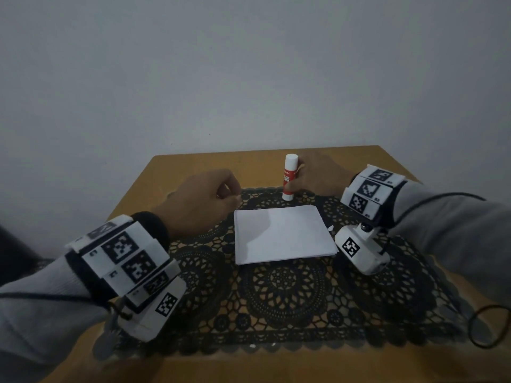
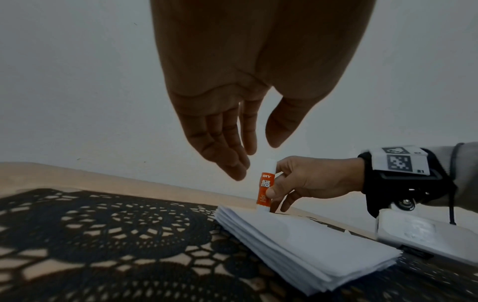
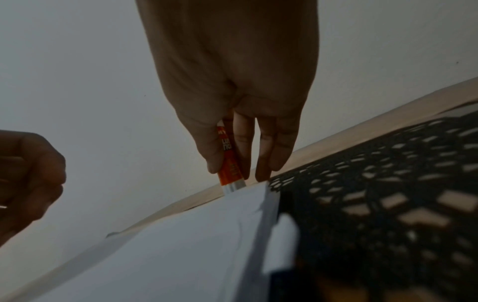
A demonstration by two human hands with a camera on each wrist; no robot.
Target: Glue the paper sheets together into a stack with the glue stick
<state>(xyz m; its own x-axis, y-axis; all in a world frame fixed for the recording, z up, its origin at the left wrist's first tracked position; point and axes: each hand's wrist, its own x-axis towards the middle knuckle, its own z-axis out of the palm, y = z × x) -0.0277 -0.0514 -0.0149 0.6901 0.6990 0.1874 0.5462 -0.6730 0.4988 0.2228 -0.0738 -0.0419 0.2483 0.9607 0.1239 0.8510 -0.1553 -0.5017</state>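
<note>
A stack of white paper sheets [image 1: 282, 233] lies flat on the black lace mat, its layered edges visible in the left wrist view [image 2: 310, 245]. Just behind it a red and white capped glue stick [image 1: 289, 176] stands upright at the mat's far edge. My right hand [image 1: 297, 176] grips its barrel between thumb and fingers, as the right wrist view [image 3: 230, 169] shows around the glue stick [image 3: 229, 163]. My left hand [image 1: 235, 199] hovers left of the stack's far corner, fingers relaxed and holding nothing [image 2: 256, 157].
A black lace mat [image 1: 284, 286] covers most of the small wooden table [image 1: 193, 167], which stands against a plain wall. A tiny white scrap [image 1: 330, 228] lies by the stack's right edge. A thin dark loop [image 1: 489, 327] sits at the mat's right end.
</note>
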